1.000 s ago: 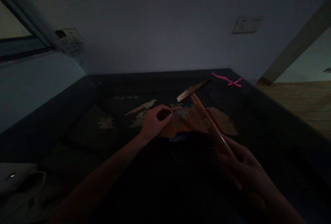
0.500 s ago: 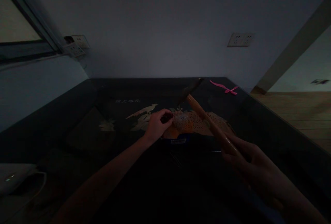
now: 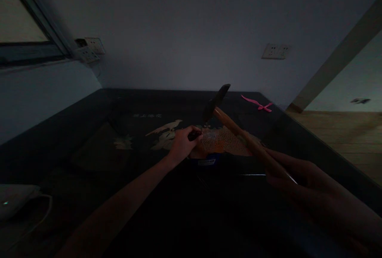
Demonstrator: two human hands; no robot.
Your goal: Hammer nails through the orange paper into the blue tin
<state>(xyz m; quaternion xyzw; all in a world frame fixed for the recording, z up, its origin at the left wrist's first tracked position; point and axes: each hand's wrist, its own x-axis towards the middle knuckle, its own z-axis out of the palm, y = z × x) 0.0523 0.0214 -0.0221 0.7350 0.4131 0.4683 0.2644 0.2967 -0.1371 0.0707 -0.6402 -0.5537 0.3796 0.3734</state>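
Note:
The scene is very dark. My right hand [image 3: 291, 170] grips the wooden handle of a hammer [image 3: 235, 129], whose dark head hangs in the air above the table. My left hand [image 3: 183, 144] is closed in a pinch on a small dark thing I cannot make out, at the left edge of an orange spotted piece [image 3: 227, 142] lying on the dark table [image 3: 89, 130]. The hammer head is just above and right of my left fingers. A pale bird picture [image 3: 167, 127] shows on the table surface beside my left hand.
A pink ribbon [image 3: 258, 103] lies at the table's far right corner. A white device with a cable [image 3: 14, 198] sits at the near left. Wall sockets [image 3: 274, 51] are on the back wall, others by the window [image 3: 89, 49]. Wooden floor [image 3: 343, 130] lies to the right.
The hammer head has swung from tilted right to pointing up and left, nearer my left fingers. My right hand has shifted right. My left hand stays pinched in place.

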